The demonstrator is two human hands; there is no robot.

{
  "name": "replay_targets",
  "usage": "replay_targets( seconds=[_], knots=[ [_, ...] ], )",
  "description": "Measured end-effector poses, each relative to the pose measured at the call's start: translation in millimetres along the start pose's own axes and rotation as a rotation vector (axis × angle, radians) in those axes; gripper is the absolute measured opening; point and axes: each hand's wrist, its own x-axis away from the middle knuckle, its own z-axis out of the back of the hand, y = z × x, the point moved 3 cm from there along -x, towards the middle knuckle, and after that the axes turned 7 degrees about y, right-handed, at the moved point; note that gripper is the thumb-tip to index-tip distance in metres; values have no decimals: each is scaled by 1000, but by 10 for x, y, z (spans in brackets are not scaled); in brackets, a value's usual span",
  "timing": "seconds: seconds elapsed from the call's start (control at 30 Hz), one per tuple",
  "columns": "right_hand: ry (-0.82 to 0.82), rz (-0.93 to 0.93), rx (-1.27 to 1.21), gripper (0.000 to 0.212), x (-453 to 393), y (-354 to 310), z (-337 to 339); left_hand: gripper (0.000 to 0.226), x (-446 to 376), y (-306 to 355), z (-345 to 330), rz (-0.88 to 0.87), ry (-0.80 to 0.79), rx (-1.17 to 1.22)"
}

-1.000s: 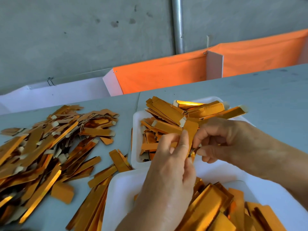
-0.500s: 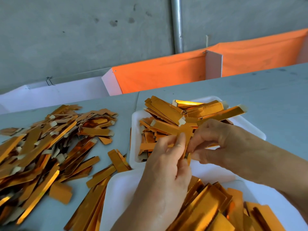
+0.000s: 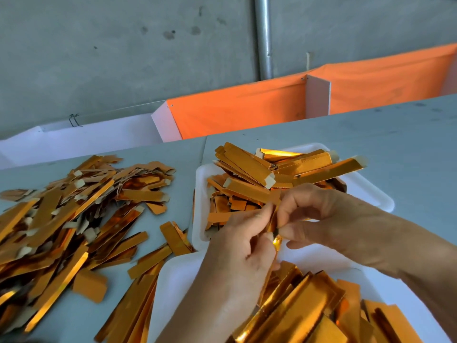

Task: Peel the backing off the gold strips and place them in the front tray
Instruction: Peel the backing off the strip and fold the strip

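Both hands meet over the gap between the two white trays, and both pinch one gold strip (image 3: 274,220) between thumb and fingertips. The left hand (image 3: 243,246) comes from below and takes the strip from its left side; the right hand (image 3: 319,219) comes from the right, with its fingers curled onto the same strip. Only a narrow part of the strip shows between the fingers, with a shiny end hanging just under them, so I cannot tell how far the backing is already off.

The strip looks very light and thin, like foil on card. I judge it will bend easily and can crease if it is squeezed hard in the middle. The gold face is glossy and probably slippery, so a hold at one end is better, where many strips show a pale tab. One hand should keep the gold layer there and the other pull the backing slowly along the length, because a fast pull may tear or curl it.

The far tray (image 3: 376,196) holds strips with pale tabs, the near tray (image 3: 170,288) holds shiny strips, and a big pile (image 3: 69,219) lies on the table at the left
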Motion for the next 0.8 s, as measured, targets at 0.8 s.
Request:
replay_targets(
  seconds=[0.8],
  knots=[
    [-84, 138, -203, 7, 17, -12, 101, 31, 28, 0, 22, 110, -79, 399]
  ],
)
